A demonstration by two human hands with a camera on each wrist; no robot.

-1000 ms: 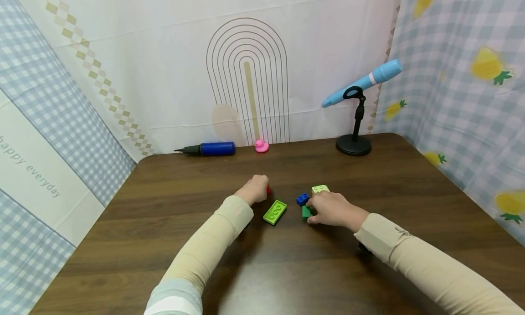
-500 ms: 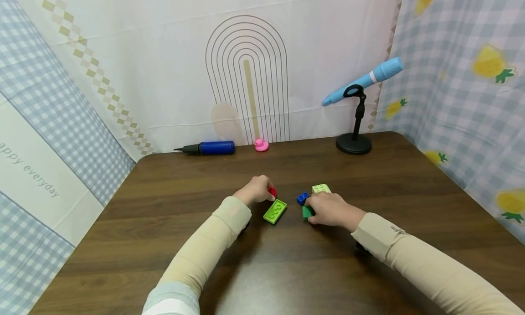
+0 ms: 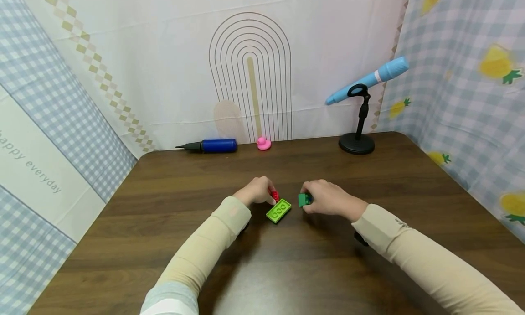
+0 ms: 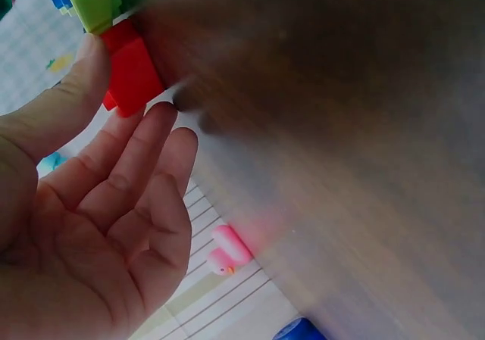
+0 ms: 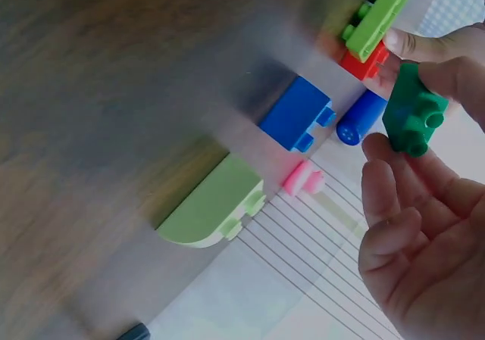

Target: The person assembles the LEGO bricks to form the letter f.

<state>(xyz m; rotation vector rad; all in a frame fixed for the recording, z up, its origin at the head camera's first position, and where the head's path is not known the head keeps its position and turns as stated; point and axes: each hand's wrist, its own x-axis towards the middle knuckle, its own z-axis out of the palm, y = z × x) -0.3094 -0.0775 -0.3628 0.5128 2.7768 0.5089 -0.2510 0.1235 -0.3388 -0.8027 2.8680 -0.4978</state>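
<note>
My left hand (image 3: 257,190) pinches a red toy brick (image 4: 135,69) between thumb and fingertips, low over the table. Right against that brick lies a lime green brick (image 3: 279,211), hollow side up, its studs facing the table in the right wrist view. My right hand (image 3: 328,198) holds a dark green brick (image 5: 409,109) between thumb and fingers, just right of the lime one. A blue brick (image 5: 294,113) and a pale green brick with a rounded end (image 5: 216,204) stand on the table; the right hand hides them in the head view.
Along the back edge lie a blue hand pump (image 3: 219,145) and a pink rubber duck (image 3: 264,144). A black stand (image 3: 357,143) holding a light blue microphone-like object (image 3: 369,80) is at back right. Patterned cloths hang around the wooden table (image 3: 270,269).
The right hand has lifted the dark green brick and brought it back and left. The left hand has moved the red brick rightward, against the lime brick, which has turned slightly.
</note>
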